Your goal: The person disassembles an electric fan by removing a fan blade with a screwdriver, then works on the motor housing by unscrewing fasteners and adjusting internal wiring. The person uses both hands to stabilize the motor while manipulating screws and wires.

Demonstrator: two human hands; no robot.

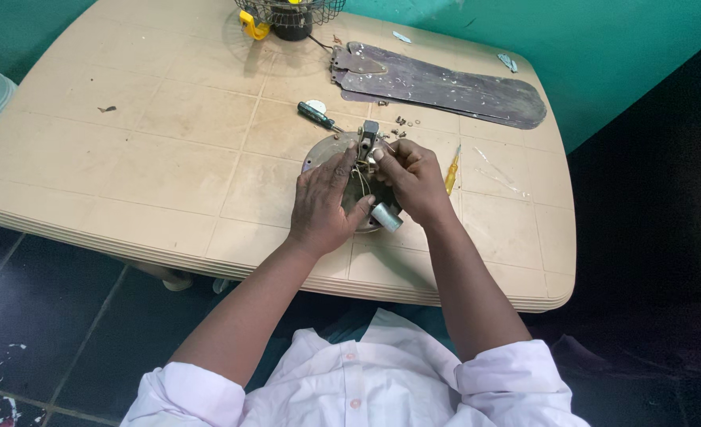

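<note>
The round metal motor housing (331, 154) lies flat near the middle of the beige plastic table (129, 158). It looks heavy and stiff, so it is best held by its rim; the thin wires on top seem fragile. The left hand (323, 202) presses open and flat on the housing. The right hand (414, 178) is closed, pinching the wires by a small dark part. A small grey cylinder (386, 217) lies at the near edge. To the far side rest a green-handled screwdriver (316, 115), loose screws (404, 126) and dark fan blades (445, 87); at right, a yellow screwdriver (451, 175).
</note>
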